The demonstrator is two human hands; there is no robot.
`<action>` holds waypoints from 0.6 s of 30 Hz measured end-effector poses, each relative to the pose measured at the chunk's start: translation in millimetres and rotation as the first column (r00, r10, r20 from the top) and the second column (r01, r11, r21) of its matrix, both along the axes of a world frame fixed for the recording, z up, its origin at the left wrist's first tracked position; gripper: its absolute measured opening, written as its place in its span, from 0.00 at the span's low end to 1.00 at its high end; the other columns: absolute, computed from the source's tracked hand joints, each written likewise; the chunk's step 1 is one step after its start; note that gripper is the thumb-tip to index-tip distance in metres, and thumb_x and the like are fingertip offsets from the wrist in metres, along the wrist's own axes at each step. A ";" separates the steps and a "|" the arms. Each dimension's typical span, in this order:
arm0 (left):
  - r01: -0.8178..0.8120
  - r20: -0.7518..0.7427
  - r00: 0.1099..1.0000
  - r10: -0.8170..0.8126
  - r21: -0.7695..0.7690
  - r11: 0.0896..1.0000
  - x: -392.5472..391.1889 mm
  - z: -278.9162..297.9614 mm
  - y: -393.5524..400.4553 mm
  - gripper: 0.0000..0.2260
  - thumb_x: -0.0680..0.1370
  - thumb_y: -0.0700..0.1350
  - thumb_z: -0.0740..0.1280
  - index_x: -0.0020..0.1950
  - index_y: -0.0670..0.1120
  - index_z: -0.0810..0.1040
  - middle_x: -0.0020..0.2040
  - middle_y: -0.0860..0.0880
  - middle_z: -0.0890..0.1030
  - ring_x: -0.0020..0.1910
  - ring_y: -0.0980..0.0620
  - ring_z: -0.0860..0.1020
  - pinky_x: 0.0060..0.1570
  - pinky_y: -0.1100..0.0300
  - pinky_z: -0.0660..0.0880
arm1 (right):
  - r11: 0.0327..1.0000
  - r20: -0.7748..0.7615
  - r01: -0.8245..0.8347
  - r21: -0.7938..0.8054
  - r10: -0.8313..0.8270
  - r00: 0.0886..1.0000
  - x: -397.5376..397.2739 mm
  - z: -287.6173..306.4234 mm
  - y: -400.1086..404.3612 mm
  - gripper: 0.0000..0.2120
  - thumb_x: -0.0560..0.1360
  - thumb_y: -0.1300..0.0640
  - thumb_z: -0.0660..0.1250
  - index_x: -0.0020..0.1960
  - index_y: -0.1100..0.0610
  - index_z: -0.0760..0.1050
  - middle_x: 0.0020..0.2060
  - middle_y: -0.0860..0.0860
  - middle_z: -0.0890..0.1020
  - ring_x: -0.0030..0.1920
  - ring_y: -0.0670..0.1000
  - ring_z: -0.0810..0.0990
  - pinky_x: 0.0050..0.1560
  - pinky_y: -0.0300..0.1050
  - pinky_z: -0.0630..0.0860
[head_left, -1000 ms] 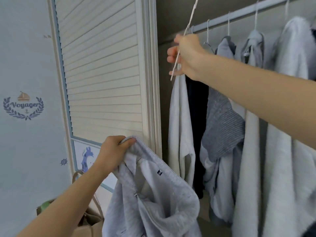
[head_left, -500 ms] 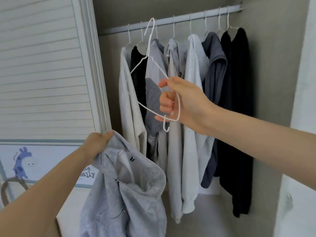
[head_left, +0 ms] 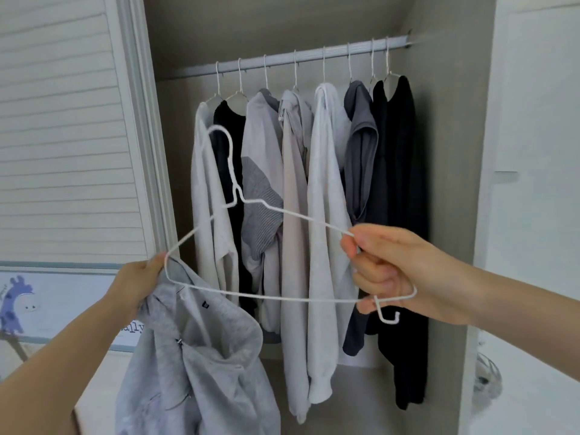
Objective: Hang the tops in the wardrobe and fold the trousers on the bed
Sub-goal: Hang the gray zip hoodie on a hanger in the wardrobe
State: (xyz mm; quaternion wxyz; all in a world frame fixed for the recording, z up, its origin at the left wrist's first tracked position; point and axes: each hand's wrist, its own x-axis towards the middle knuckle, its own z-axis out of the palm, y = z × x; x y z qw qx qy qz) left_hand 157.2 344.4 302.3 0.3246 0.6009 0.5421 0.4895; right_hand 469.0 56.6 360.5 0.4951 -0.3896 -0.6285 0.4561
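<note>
Head view — left hand (head_left: 138,285) clutching grey hoodie (head_left: 194,365), hem cut off; right hand (head_left: 395,274) gripping hanger (head_left: 251,298).

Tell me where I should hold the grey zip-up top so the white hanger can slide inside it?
Probably by the collar edge, from the left, as the left hand already pinches the grey hoodie. The neck gapes open just below the white hanger, whose left tip sits right at that opening, while the right hand grips the hanger's other corner. Holding lower down would likely let the neck sag closed.
</note>
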 end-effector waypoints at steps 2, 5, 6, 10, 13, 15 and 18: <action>0.015 0.004 1.000 -0.015 0.004 1.000 1.9 -2.4 -9.7 0.22 0.77 0.61 0.65 0.42 0.42 0.81 0.37 0.43 0.82 0.38 0.45 0.80 0.35 0.59 0.73 | 0.999 0.020 0.000 -0.040 0.001 1.000 12.0 -7.1 -0.7 0.12 0.82 0.49 0.58 0.46 0.57 0.71 0.28 0.49 0.56 0.27 0.49 0.55 0.37 0.47 0.71; 0.070 -0.031 0.997 -0.070 0.015 0.997 7.9 3.2 -30.6 0.23 0.76 0.64 0.64 0.42 0.45 0.83 0.36 0.43 0.84 0.38 0.44 0.82 0.34 0.58 0.75 | 0.996 0.028 -0.016 -0.091 0.019 0.999 23.5 -16.9 4.4 0.13 0.82 0.49 0.58 0.46 0.57 0.72 0.28 0.49 0.55 0.27 0.49 0.54 0.37 0.47 0.71; 0.109 -0.052 0.993 -0.108 0.024 0.994 11.3 6.5 -38.9 0.24 0.75 0.65 0.64 0.42 0.44 0.84 0.36 0.43 0.85 0.37 0.44 0.83 0.35 0.58 0.77 | 0.995 0.038 -0.027 -0.097 0.031 0.999 24.3 -21.9 7.2 0.13 0.81 0.48 0.59 0.46 0.57 0.72 0.28 0.50 0.55 0.27 0.49 0.54 0.37 0.48 0.72; 0.255 -0.082 0.966 -0.246 0.118 0.960 41.3 25.4 -73.0 0.29 0.72 0.68 0.65 0.33 0.40 0.79 0.29 0.44 0.80 0.27 0.49 0.77 0.30 0.63 0.70 | 0.997 0.189 -0.052 -0.060 0.062 0.980 16.5 -51.7 19.8 0.13 0.82 0.49 0.55 0.50 0.57 0.74 0.27 0.50 0.60 0.28 0.49 0.58 0.41 0.47 0.74; 0.308 0.003 0.949 -0.314 0.194 0.931 69.2 52.5 -95.4 0.25 0.71 0.68 0.65 0.23 0.50 0.74 0.22 0.51 0.74 0.21 0.56 0.71 0.21 0.68 0.66 | 0.999 0.345 0.010 -0.030 0.001 0.939 5.4 -69.9 26.8 0.15 0.84 0.54 0.50 0.55 0.55 0.74 0.28 0.51 0.71 0.29 0.46 0.69 0.42 0.39 0.75; 0.309 0.085 0.938 -0.336 0.235 0.922 83.3 73.9 -104.4 0.24 0.73 0.66 0.66 0.28 0.48 0.77 0.27 0.47 0.79 0.26 0.53 0.76 0.26 0.66 0.70 | 0.994 0.424 0.104 0.016 -0.101 0.900 1.0 -72.5 27.8 0.16 0.84 0.56 0.49 0.54 0.58 0.75 0.27 0.51 0.76 0.28 0.45 0.73 0.36 0.34 0.72; 0.352 0.035 0.923 -0.383 0.320 0.879 107.6 98.3 -117.8 0.24 0.72 0.67 0.66 0.34 0.46 0.72 0.32 0.44 0.71 0.29 0.48 0.67 0.31 0.60 0.65 | 0.963 0.508 0.246 0.111 -0.268 0.818 1.2 -59.7 27.6 0.16 0.83 0.57 0.54 0.45 0.61 0.78 0.22 0.47 0.76 0.26 0.46 0.76 0.35 0.37 0.75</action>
